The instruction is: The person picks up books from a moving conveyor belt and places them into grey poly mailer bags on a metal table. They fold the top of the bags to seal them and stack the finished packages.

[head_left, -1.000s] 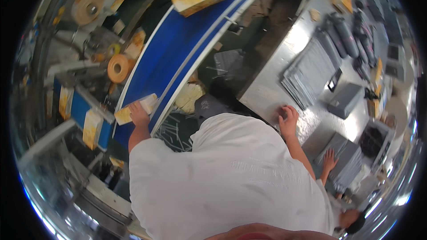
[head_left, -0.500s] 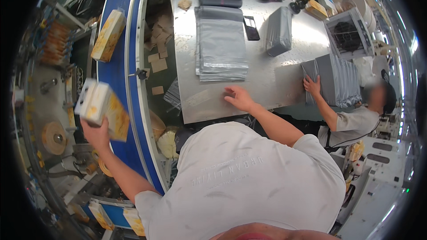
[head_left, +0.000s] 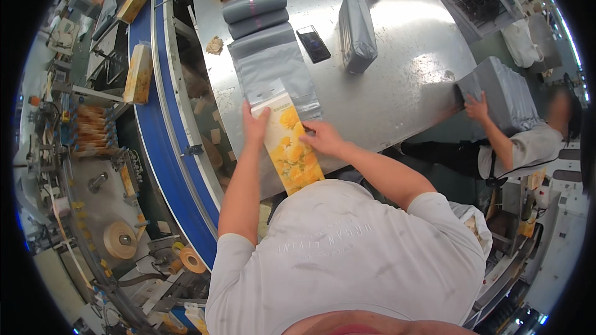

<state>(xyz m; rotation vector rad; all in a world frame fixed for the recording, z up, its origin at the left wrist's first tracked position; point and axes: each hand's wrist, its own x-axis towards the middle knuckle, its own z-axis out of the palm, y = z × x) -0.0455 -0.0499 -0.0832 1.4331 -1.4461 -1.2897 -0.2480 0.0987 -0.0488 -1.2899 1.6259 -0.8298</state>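
We gripped the flowered pack (head_left: 293, 152) on both sides: our left hand (head_left: 254, 126) was closed on its far left edge, our right hand (head_left: 323, 138) on its right edge. The pack slanted toward us from between our hands, its far end over the grey bags (head_left: 264, 56). Small dark print ran across it beside our left hand; pale lettering crossed the shirt (head_left: 335, 273) below our hands.

The short-sleeved T-shirt (head_left: 354, 279) is pale grey with faint lettering (head_left: 323, 242) and darker smudges (head_left: 313, 267), the hands (head_left: 325, 139) bare.
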